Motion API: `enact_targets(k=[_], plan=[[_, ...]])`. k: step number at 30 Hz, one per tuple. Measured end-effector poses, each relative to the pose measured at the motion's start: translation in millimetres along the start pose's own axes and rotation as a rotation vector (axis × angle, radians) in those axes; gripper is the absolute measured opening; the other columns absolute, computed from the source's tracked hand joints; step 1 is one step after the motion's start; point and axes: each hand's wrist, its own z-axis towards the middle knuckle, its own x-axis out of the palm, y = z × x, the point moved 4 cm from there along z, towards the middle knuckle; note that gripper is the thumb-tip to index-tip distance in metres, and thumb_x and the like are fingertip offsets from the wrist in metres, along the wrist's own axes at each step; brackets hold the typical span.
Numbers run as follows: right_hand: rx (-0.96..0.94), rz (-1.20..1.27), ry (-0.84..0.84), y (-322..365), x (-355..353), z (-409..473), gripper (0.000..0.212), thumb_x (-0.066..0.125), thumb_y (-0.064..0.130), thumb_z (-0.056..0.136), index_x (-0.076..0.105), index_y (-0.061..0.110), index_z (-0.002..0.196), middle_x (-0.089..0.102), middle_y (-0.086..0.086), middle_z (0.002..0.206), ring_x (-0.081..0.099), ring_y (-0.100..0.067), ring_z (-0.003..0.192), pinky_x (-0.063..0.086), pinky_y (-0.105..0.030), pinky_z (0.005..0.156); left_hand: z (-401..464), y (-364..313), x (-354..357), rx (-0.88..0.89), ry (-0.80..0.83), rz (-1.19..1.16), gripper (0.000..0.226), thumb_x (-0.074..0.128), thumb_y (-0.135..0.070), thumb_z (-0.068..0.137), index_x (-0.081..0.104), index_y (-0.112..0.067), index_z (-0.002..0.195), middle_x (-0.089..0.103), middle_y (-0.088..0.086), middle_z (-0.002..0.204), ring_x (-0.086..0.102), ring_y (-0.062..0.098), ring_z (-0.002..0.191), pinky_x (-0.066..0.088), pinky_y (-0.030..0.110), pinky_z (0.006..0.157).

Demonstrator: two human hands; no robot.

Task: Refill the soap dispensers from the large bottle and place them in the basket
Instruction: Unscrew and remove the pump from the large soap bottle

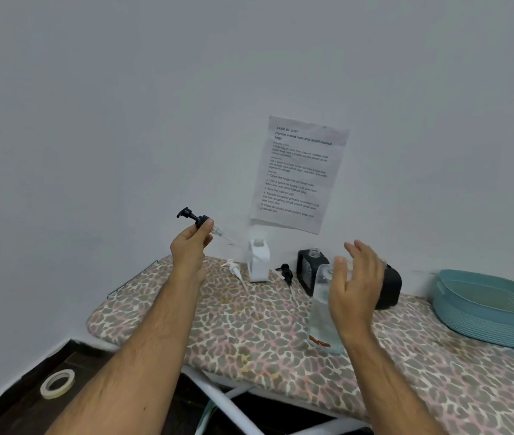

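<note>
Leopard-print ironing board (249, 334) against white wall; left hand (191, 243) grips black pump (194, 218); right hand (354, 287) spread, empty.

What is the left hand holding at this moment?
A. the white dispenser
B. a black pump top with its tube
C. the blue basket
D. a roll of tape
B: the left hand is raised above the board, pinching a black pump top whose clear tube trails down to the right.
</note>
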Motion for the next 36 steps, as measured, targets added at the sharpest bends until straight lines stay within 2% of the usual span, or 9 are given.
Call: enact_targets(k=[3, 6, 11, 17, 19, 22, 27, 32, 36], plan=[[-0.123, -0.012, 0.051, 25, 16, -8, 0.037, 0.045, 0.028, 0.097, 0.061, 0.010, 0.125, 0.054, -0.005, 0.137, 0.038, -0.025, 0.136, 0.030, -0.041, 0.112, 8, 10, -17, -0.008, -0.027, 0.045, 0.034, 0.075, -0.023, 0.087, 0.070, -0.011, 0.117, 0.069, -0.001, 0.110, 0.063, 0.012, 0.100, 0.044, 0.029, 0.096], [-0.183, 0.004, 0.205, 34, 44, -19, 0.033, 0.049, 0.022, 0.096, 0.064, 0.010, 0.123, 0.059, -0.005, 0.131, 0.046, -0.022, 0.128, 0.036, -0.042, 0.109, 15, 18, -37, -0.005, -0.054, 0.109, 0.032, 0.074, -0.022, 0.087, 0.070, -0.008, 0.115, 0.068, -0.003, 0.101, 0.061, 0.013, 0.098, 0.044, 0.023, 0.085], [-0.068, -0.022, 0.634, 30, 103, -49, 0.032, 0.055, 0.024, 0.098, 0.062, 0.017, 0.128, 0.062, 0.001, 0.127, 0.054, -0.016, 0.117, 0.040, -0.026, 0.094, 31, 26, -70, -0.044, -0.054, 0.282, 0.023, 0.075, -0.026, 0.087, 0.072, -0.010, 0.103, 0.065, -0.004, 0.084, 0.057, 0.011, 0.080, 0.042, 0.021, 0.069], [-0.026, -0.110, 0.901, 30, 162, -82, 0.039, 0.056, 0.030, 0.096, 0.058, 0.021, 0.134, 0.060, 0.004, 0.135, 0.056, -0.013, 0.120, 0.042, -0.027, 0.098, 61, 37, -122, -0.130, -0.122, 0.503, 0.022, 0.078, -0.029, 0.083, 0.075, -0.007, 0.087, 0.068, 0.002, 0.076, 0.058, 0.012, 0.063, 0.045, 0.019, 0.046], [-0.029, -0.134, 0.950, 31, 176, -90, 0.039, 0.056, 0.029, 0.096, 0.058, 0.021, 0.134, 0.060, 0.004, 0.134, 0.056, -0.013, 0.119, 0.044, -0.030, 0.099, 72, 47, -140, -0.181, -0.137, 0.567, 0.030, 0.084, -0.031, 0.077, 0.077, -0.003, 0.087, 0.073, 0.004, 0.076, 0.067, 0.015, 0.066, 0.055, 0.023, 0.054], [-0.023, -0.190, 0.997, 28, 194, -99, 0.039, 0.058, 0.027, 0.094, 0.058, 0.022, 0.133, 0.061, 0.004, 0.132, 0.058, -0.014, 0.117, 0.046, -0.032, 0.100, 88, 65, -161, -0.263, -0.164, 0.649, 0.046, 0.091, -0.042, 0.062, 0.074, -0.004, 0.082, 0.075, 0.009, 0.079, 0.073, 0.028, 0.075, 0.062, 0.045, 0.071], [0.045, -0.236, 0.962, 11, 203, -103, 0.035, 0.060, 0.029, 0.094, 0.060, 0.027, 0.129, 0.064, 0.007, 0.125, 0.061, -0.005, 0.092, 0.050, -0.025, 0.078, 86, 69, -160, -0.274, -0.188, 0.848, 0.041, 0.082, -0.044, 0.076, 0.065, -0.006, 0.073, 0.063, 0.005, 0.070, 0.056, 0.020, 0.056, 0.054, 0.035, 0.060], [0.064, -0.264, 0.934, -1, 207, -99, 0.034, 0.061, 0.028, 0.094, 0.061, 0.025, 0.128, 0.066, 0.007, 0.122, 0.063, -0.005, 0.096, 0.052, -0.028, 0.085, 90, 78, -162, -0.252, -0.211, 1.023, 0.042, 0.078, -0.047, 0.078, 0.057, -0.013, 0.066, 0.060, 0.001, 0.064, 0.056, 0.016, 0.055, 0.040, 0.025, 0.046], [0.061, -0.267, 0.913, -5, 211, -98, 0.034, 0.061, 0.027, 0.092, 0.063, 0.024, 0.127, 0.067, 0.005, 0.121, 0.063, -0.010, 0.099, 0.052, -0.032, 0.088, 89, 77, -157, -0.223, -0.200, 1.198, 0.045, 0.076, -0.053, 0.078, 0.052, -0.016, 0.067, 0.056, -0.001, 0.065, 0.056, 0.016, 0.064, 0.032, 0.025, 0.046]])
